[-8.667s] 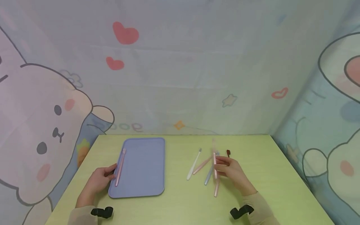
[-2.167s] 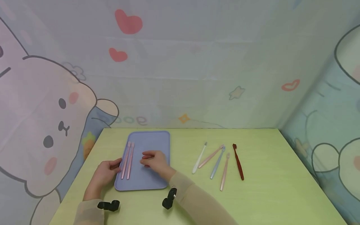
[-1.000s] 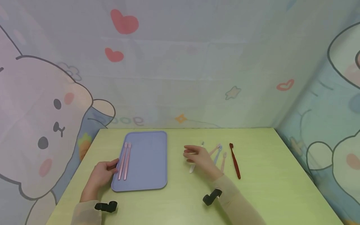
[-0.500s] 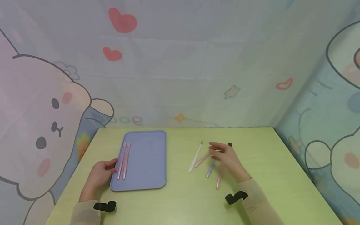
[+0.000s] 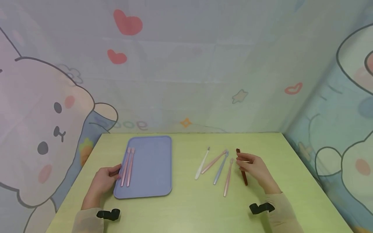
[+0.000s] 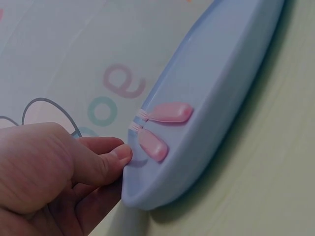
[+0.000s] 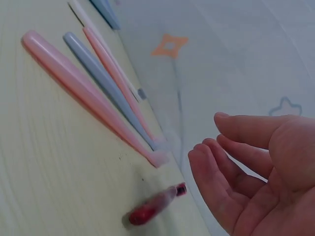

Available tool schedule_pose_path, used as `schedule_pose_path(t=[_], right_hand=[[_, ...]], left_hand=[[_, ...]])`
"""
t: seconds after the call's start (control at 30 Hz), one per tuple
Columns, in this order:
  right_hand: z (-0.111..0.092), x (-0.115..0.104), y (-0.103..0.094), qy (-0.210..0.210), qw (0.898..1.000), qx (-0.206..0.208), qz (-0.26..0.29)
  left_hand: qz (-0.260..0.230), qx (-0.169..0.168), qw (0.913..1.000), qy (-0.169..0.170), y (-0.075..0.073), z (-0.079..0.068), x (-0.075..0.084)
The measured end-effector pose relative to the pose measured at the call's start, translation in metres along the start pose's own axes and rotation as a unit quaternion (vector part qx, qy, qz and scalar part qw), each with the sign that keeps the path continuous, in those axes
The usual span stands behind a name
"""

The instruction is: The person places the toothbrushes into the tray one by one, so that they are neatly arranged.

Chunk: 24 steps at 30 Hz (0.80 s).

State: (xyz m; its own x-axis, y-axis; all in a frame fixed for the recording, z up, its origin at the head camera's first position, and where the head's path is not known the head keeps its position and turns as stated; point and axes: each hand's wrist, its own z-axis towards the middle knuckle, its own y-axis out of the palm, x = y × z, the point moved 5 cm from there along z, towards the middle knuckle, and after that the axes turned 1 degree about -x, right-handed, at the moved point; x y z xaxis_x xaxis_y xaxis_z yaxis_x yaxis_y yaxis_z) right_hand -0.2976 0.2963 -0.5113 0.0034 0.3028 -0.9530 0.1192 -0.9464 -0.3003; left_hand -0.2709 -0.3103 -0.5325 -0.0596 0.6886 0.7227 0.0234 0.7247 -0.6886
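My left hand (image 5: 102, 183) grips the left rim of the lavender tray (image 5: 151, 168), its thumb over the edge in the left wrist view. Two pink toothbrushes (image 5: 130, 168) lie side by side along the tray's left side. On the right, my right hand (image 5: 256, 168) hovers over a dark red toothbrush (image 5: 244, 178), partly hiding it in the head view. The right wrist view shows nothing between the fingers and thumb, and the dark red brush (image 7: 152, 206) lying on the table below them.
Left of the right hand lie a white toothbrush (image 5: 201, 165), a pink toothbrush (image 5: 214, 161), a blue toothbrush (image 5: 220, 170) and another pink toothbrush (image 5: 228, 179). The yellow-green table (image 5: 186, 210) ends at a printed cloth backdrop (image 5: 186, 81).
A second pink toothbrush, earlier held in my right hand, now lies on the tray. The right hand has moved from the tray rightward to the dark red brush. The left hand stays at the rim.
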Motion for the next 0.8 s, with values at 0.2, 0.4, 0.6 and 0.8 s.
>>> schedule_pose_path(t=[0.2, 0.4, 0.6, 0.8], right_hand=[[-0.007, 0.019, -0.018, 0.012, 1.0, -0.003, -0.013], [-0.009, 0.025, -0.028, 0.02, 0.998, 0.003, -0.054], [-0.008, 0.035, -0.03, 0.041, 0.997, 0.007, -0.07], [-0.005, 0.042, -0.024, 0.054, 0.994, 0.022, -0.096]], left_hand=[[-0.01, -0.001, 0.9999, 0.004, 0.001, 0.0, 0.001], [-0.006, 0.003, 0.9999, 0.008, 0.0, -0.001, 0.002], [0.0, 0.005, 0.9999, 0.009, 0.001, -0.003, 0.002], [0.006, 0.008, 0.9999, 0.014, -0.001, -0.005, 0.004]])
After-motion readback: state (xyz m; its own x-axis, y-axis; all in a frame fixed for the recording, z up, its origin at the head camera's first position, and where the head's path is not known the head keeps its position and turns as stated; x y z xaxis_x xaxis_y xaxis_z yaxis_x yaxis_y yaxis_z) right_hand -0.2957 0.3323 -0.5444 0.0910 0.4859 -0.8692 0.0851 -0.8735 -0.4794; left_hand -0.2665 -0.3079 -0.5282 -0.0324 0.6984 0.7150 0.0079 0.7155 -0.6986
